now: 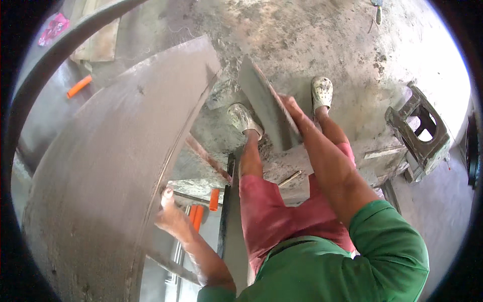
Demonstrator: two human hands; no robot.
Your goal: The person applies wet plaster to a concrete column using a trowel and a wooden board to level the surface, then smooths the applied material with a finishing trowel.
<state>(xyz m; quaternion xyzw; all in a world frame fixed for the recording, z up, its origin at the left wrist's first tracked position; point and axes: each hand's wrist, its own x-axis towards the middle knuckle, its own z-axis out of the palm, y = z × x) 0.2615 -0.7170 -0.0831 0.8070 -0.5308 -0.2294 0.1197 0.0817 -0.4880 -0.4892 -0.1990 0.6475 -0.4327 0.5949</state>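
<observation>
Plaster coats the curved wall (pixel 100 166) on my left, grey and smooth; my left hand (pixel 171 214) rests against its edge with fingers spread open, gripping nothing; my right hand (pixel 288 103) is closed around the handle side of a long flat grey float board (pixel 264 105), which it holds tilted out in front of me, above the rough concrete floor (pixel 312 40) and just between my two feet; I see pale, splattered clogs (pixel 322 93) on those feet, red shorts (pixel 271 211) and a green sleeve (pixel 387 241); orange pipe pieces (pixel 214 199) lie low down near the left hand, and another orange piece (pixel 79 86) lies further off at the upper left; a hollow concrete block (pixel 420 131) sits on the floor well apart to my right; a pink cloth (pixel 54 27) shows at the far upper left.
</observation>
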